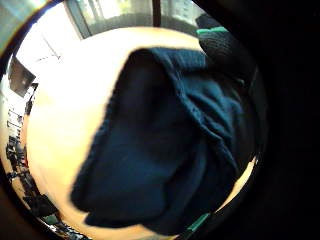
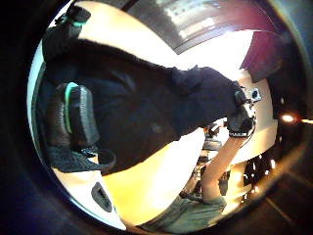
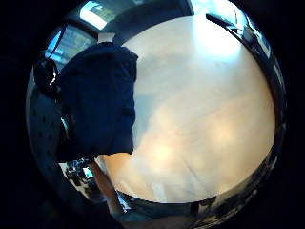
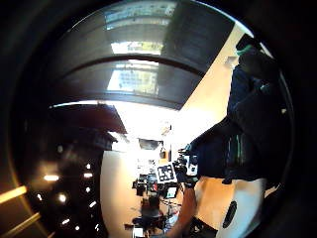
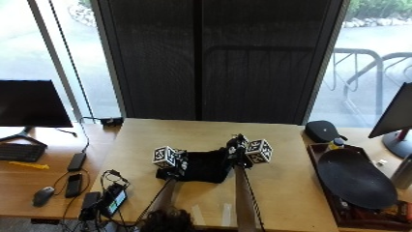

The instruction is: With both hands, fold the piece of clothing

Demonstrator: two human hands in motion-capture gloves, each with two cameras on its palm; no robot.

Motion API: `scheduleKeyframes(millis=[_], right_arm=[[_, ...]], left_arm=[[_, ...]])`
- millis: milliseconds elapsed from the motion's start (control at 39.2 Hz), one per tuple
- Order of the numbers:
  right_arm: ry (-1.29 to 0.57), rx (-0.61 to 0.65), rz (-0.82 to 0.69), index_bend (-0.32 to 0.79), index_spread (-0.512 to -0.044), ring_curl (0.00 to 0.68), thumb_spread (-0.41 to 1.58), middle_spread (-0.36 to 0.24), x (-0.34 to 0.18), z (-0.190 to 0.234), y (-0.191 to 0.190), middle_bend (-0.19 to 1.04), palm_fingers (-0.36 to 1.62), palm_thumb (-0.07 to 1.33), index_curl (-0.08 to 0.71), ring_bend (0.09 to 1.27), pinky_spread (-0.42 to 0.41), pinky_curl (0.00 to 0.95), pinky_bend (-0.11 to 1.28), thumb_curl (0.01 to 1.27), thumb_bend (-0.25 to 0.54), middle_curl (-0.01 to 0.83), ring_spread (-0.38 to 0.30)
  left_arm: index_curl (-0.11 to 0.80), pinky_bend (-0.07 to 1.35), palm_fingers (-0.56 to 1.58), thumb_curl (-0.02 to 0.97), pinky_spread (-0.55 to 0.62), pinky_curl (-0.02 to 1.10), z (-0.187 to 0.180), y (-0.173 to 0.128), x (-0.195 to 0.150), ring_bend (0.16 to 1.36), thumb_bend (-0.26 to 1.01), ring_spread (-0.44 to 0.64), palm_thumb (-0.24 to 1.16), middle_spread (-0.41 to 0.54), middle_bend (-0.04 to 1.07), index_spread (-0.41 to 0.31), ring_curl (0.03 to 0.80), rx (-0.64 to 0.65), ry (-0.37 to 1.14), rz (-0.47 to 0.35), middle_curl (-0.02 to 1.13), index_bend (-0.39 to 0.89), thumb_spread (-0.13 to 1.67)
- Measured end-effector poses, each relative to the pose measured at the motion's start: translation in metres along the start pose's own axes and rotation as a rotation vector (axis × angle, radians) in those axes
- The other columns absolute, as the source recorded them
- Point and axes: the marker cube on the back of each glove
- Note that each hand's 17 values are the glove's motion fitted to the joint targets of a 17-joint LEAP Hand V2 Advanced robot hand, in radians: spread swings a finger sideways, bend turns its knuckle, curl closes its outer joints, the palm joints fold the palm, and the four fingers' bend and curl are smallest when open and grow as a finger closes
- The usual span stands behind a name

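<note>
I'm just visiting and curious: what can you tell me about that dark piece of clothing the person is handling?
The piece of clothing is black-looking knit-like cloth, bunched into a small, partly folded bundle. It sits near the middle of the light wooden table, stretched between both gloved hands. The left hand grips one end and the right hand grips the other. What kind of garment it is can't be told.

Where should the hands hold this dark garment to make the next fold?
Probably at its two upper corners, one hand per side, coming in from the outer edges. The dark garment hangs bunched above the table, left hand and right hand already gripping its opposite ends, so holding the corners should let it hang flat.
</note>
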Motion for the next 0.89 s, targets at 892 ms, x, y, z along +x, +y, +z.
scheduleKeyframes(millis=[892], right_arm=[[0.059,-0.379,-0.520,0.07,-0.300,0.422,0.63,-0.212,-0.159,0.191,0.094,0.20,1.11,0.96,0.138,0.65,-0.349,0.375,0.73,0.61,-0.045,0.447,-0.261]], left_arm=[[0.428,0.15,0.75,0.332,0.27,0.27,-0.178,0.008,-0.009,0.36,-0.01,0.02,0.48,-0.117,0.26,-0.184,0.336,0.290,-0.054,-0.044,0.44,0.18,1.38]])
